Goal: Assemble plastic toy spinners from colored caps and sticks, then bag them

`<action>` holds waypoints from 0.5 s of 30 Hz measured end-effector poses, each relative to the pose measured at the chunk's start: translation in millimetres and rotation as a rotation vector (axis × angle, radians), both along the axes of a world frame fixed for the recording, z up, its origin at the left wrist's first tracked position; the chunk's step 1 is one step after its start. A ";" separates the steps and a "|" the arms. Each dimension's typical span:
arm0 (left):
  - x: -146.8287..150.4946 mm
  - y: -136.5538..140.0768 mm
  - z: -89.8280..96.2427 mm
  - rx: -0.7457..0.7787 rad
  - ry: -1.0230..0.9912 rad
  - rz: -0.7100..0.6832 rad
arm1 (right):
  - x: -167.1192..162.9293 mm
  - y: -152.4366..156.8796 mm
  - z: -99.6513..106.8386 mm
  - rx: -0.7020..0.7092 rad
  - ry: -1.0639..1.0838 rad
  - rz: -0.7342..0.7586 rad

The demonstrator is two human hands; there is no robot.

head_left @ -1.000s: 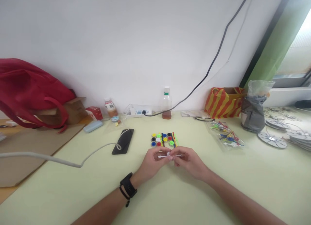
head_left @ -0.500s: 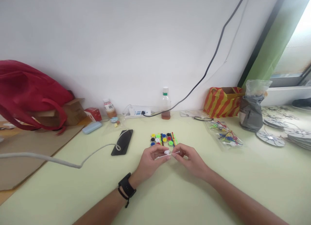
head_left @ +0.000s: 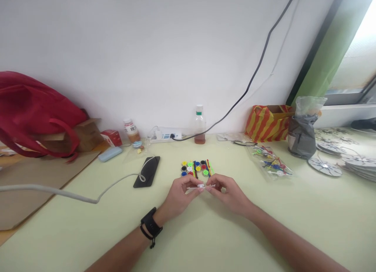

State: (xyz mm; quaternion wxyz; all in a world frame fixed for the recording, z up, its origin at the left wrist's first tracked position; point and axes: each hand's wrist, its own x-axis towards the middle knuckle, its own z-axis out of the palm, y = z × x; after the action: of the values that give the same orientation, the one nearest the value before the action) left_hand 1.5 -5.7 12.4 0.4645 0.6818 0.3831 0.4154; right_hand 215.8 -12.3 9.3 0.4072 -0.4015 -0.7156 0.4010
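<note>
Between the fingertips of both hands is a small white plastic piece (head_left: 201,185), with a round hub and a thin stick running sideways. My left hand (head_left: 178,195) pinches its left part, thumb below and index finger above. At the other end my right hand (head_left: 229,191) is closed in a pinch, and its fingers hide part of the stick. Just beyond the fingertips lie small round plastic discs (head_left: 189,169) in several colours. Thin coloured sticks (head_left: 209,167) stand in rows beside them.
A black phone (head_left: 147,172) with a grey cable lies left. A clear bag (head_left: 273,162) of coloured pieces is on the right. A bottle (head_left: 199,127) and a power strip (head_left: 167,135) stand by the wall. Stacked grey discs (head_left: 324,167) lie far right.
The white piece has tilted, its stick now lying closer to level and its hub lower. Both hands stay pinched on it, the fingertips shifted slightly. The whole view has moved a little.
</note>
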 end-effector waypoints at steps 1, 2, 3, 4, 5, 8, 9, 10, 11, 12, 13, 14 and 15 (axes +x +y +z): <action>0.1 0.1 -0.4 0.004 -0.009 0.005 | -0.1 -0.2 0.5 0.000 0.001 0.001; 0.4 0.2 -1.0 0.002 -0.031 0.007 | 0.0 -0.2 1.0 0.003 0.003 0.000; 0.7 0.2 -1.5 -0.006 -0.063 0.001 | 0.2 -0.1 1.5 0.007 0.007 0.000; 1.0 0.1 -1.5 -0.021 -0.100 -0.015 | 0.5 0.2 1.8 0.011 0.014 -0.001; 1.0 -0.1 -0.9 -0.044 -0.137 -0.040 | 1.0 0.6 1.9 0.014 0.024 -0.004; -0.3 -0.7 4.2 -0.143 -0.207 -0.111 | 2.5 2.4 0.9 0.009 0.060 -0.009; -1.2 -0.7 6.3 -0.177 -0.212 -0.127 | 2.7 2.9 0.4 0.008 0.066 -0.012; -2.1 -0.6 8.1 -0.208 -0.213 -0.139 | 2.9 3.1 -0.2 0.011 0.066 -0.013; -2.9 -0.2 9.2 -0.229 -0.210 -0.148 | 3.1 3.2 -0.9 0.021 0.064 -0.016; -3.6 0.4 9.6 -0.241 -0.206 -0.149 | 3.3 3.0 -1.6 0.039 0.057 -0.025; -4.0 1.1 9.2 -0.246 -0.205 -0.142 | 3.8 2.8 -2.3 0.069 0.047 -0.042; -4.2 2.0 8.2 -0.245 -0.207 -0.125 | 4.5 2.4 -3.1 0.105 0.030 -0.064; -4.1 2.9 6.7 -0.244 -0.210 -0.104 | 5.7 2.1 -3.9 0.144 0.008 -0.084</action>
State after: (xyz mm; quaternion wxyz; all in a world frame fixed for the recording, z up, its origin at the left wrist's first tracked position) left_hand -2.7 -2.7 19.1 0.6021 0.5922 0.3443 0.4102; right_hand 221.4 -10.1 5.4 0.4543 -0.3992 -0.7237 0.3325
